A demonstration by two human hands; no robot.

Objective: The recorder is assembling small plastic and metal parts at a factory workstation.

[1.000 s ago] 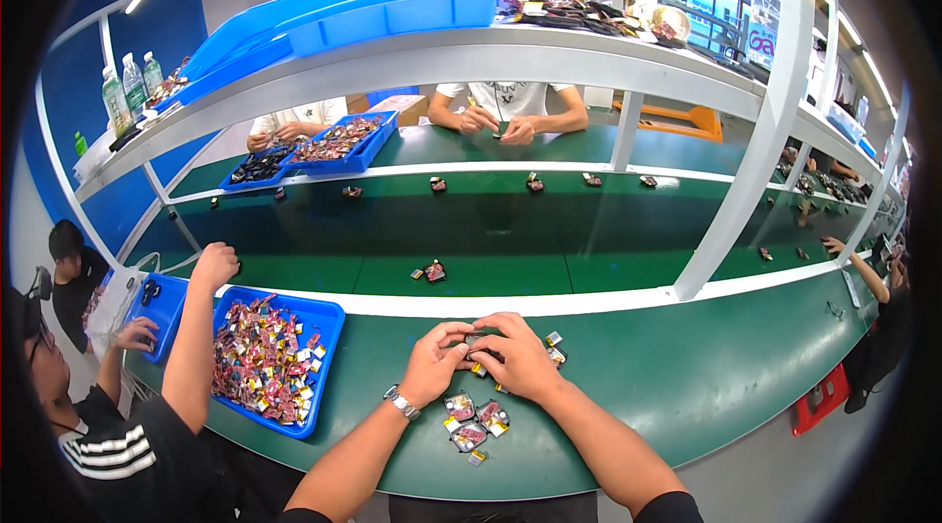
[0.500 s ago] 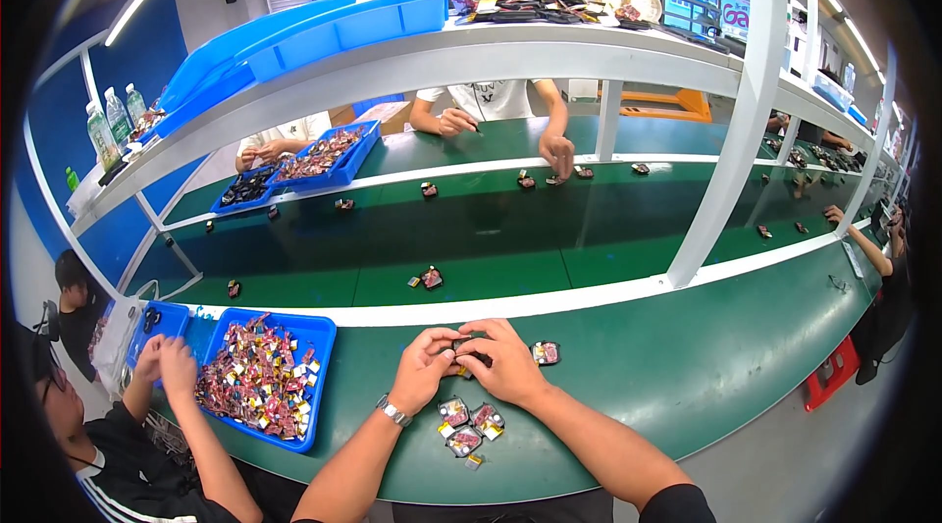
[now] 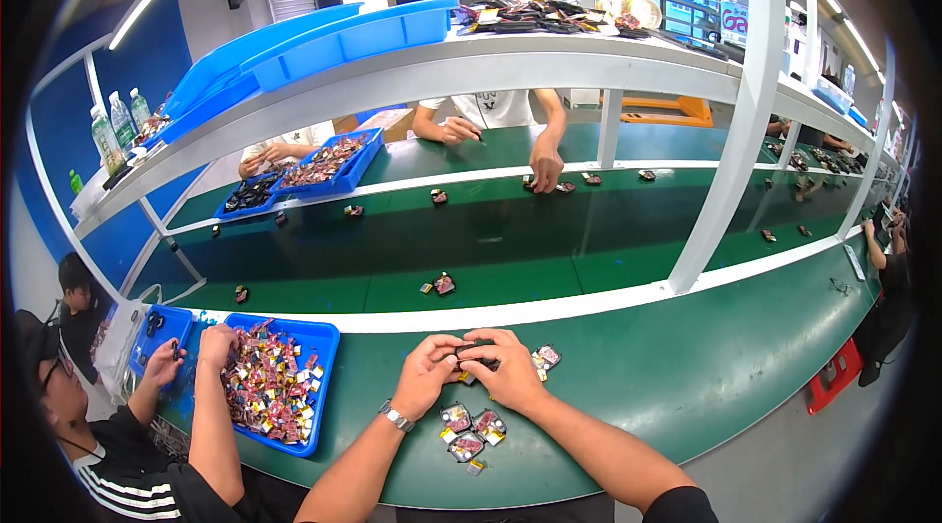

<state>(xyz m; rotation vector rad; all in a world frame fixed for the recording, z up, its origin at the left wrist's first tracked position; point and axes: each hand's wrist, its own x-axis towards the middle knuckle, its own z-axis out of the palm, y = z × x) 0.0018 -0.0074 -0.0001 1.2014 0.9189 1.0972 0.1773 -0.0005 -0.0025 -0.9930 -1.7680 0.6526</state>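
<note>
Co-worker's hand (image 3: pixel 217 342) has moved to the blue tray (image 3: pixel 319 337). Left hand (image 3: pixel 428 368) and right hand (image 3: pixel 504 366) grip a black piece (image 3: pixel 469 349), long axis roughly crosswise, ends covered.

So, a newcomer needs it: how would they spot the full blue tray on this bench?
Find the green bench nearest the camera. On it, left of the wearer's left hand, sits the blue tray. Unlike the smaller blue tray beside it, it's heaped with reddish parts.
</note>
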